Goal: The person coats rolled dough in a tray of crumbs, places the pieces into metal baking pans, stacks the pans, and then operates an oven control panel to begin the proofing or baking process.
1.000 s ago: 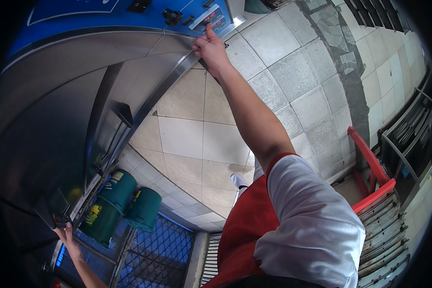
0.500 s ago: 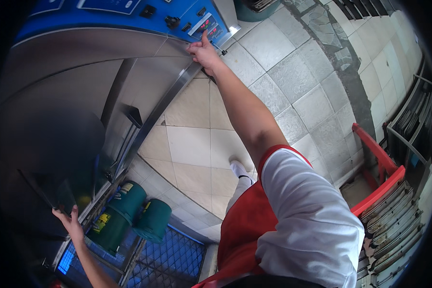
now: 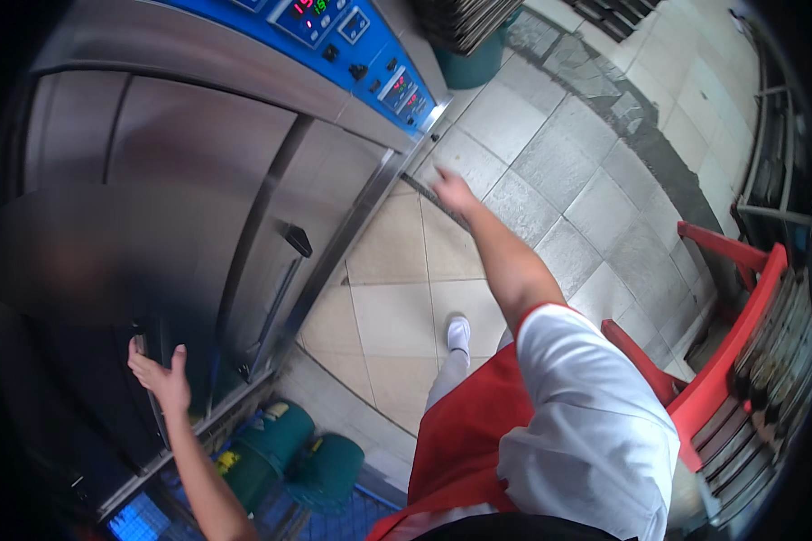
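In the head view, the right hand (image 3: 456,191) has come away from the blue panel (image 3: 381,50); half a second ago its finger was at the small display (image 3: 401,87), now clear and lit with red digits; it hangs over the floor (image 3: 392,316), well apart from the controls, so the touch there seems to be over. The hand is motion-blurred, one finger seemingly held out; I see nothing in it and cannot tell how wide it stands. The left hand (image 3: 164,377) has stayed at the dark handle (image 3: 156,335) on the steel front (image 3: 189,135), thumb and fingers well parted; whether they close around the handle I cannot tell.

The panel runs along the top of the steel front, with a larger lit display (image 3: 307,20) farther left; a second handle (image 3: 295,240) stands out nearer the edge. The floor is pale tile, beige near the shoe (image 3: 458,334) and greyer beyond; green bins (image 3: 329,473) sit low at the left; dark trays (image 3: 465,20) stand at the top, and a red frame (image 3: 722,370) at the right.
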A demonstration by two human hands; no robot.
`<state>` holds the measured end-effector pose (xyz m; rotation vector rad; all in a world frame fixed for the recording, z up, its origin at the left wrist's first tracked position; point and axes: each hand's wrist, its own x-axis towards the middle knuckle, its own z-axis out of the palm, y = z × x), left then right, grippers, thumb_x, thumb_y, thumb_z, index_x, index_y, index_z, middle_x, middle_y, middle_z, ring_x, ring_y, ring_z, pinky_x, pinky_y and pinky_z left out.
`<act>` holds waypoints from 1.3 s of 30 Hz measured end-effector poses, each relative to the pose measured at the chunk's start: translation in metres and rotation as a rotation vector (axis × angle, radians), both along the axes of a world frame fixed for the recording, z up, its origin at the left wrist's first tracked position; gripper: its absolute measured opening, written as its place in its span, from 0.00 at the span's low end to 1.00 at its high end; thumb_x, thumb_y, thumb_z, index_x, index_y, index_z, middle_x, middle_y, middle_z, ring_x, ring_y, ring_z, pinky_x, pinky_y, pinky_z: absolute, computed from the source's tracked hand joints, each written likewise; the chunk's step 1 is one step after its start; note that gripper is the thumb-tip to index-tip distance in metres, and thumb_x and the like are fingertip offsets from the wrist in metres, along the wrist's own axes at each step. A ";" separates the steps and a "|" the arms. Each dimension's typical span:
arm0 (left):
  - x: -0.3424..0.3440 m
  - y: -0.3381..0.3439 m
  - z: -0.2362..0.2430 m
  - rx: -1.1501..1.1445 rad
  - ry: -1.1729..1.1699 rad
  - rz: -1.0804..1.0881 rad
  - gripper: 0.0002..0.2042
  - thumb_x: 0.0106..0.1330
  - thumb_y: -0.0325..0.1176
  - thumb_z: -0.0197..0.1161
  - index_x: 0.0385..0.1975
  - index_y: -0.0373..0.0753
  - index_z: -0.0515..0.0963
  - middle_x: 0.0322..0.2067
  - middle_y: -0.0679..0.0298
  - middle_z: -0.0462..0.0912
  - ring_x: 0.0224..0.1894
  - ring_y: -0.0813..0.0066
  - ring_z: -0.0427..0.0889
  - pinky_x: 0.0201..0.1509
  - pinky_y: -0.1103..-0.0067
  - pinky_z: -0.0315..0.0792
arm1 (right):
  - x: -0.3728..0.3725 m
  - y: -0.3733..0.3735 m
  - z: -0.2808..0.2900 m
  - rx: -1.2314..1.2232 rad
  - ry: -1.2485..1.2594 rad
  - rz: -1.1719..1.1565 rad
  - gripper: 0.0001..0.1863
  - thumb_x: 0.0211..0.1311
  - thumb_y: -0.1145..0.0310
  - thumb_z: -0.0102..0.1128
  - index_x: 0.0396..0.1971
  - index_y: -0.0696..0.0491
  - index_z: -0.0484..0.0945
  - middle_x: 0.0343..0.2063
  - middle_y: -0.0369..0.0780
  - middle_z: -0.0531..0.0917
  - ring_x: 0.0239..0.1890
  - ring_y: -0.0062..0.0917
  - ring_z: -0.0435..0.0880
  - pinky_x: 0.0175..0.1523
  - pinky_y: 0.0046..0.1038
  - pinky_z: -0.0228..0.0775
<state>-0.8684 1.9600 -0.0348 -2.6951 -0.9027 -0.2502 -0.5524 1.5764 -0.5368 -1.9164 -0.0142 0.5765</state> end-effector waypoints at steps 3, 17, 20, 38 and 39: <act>0.000 -0.015 -0.021 0.184 -0.138 -0.145 0.52 0.55 0.52 0.73 0.75 0.39 0.50 0.70 0.46 0.58 0.74 0.44 0.55 0.77 0.52 0.43 | -0.139 -0.125 0.009 -0.246 0.135 0.108 0.34 0.57 0.64 0.58 0.66 0.57 0.71 0.60 0.57 0.77 0.64 0.47 0.76 0.68 0.38 0.68; 0.027 -0.333 -0.231 -1.686 -0.221 -0.451 0.31 0.59 0.10 0.52 0.66 0.33 0.61 0.64 0.48 0.67 0.54 0.53 0.85 0.55 0.75 0.77 | -0.585 -0.458 0.244 -0.646 0.425 -0.810 0.30 0.53 0.57 0.62 0.57 0.54 0.81 0.51 0.51 0.85 0.53 0.42 0.84 0.61 0.36 0.74; 0.082 -0.433 -0.169 -1.791 -0.104 -0.724 0.33 0.57 0.11 0.51 0.67 0.32 0.59 0.64 0.47 0.67 0.54 0.52 0.85 0.50 0.77 0.78 | -0.602 -0.447 0.260 -0.517 0.413 -0.988 0.30 0.54 0.56 0.64 0.58 0.52 0.81 0.51 0.50 0.85 0.52 0.41 0.85 0.61 0.35 0.75; 0.326 -0.765 -0.099 -1.980 0.385 -0.858 0.20 0.76 0.35 0.57 0.62 0.31 0.65 0.47 0.50 0.81 0.44 0.67 0.84 0.44 0.74 0.83 | -0.495 -0.626 0.493 -0.095 -0.436 -1.647 0.23 0.68 0.68 0.64 0.61 0.55 0.76 0.47 0.37 0.82 0.48 0.20 0.80 0.53 0.26 0.74; 0.347 -0.815 -0.085 -1.971 0.416 -0.998 0.18 0.77 0.35 0.57 0.58 0.30 0.69 0.45 0.53 0.82 0.43 0.70 0.84 0.46 0.75 0.82 | -0.484 -0.644 0.543 -0.082 -0.583 -1.650 0.25 0.69 0.66 0.62 0.64 0.54 0.73 0.48 0.38 0.81 0.49 0.21 0.80 0.54 0.28 0.75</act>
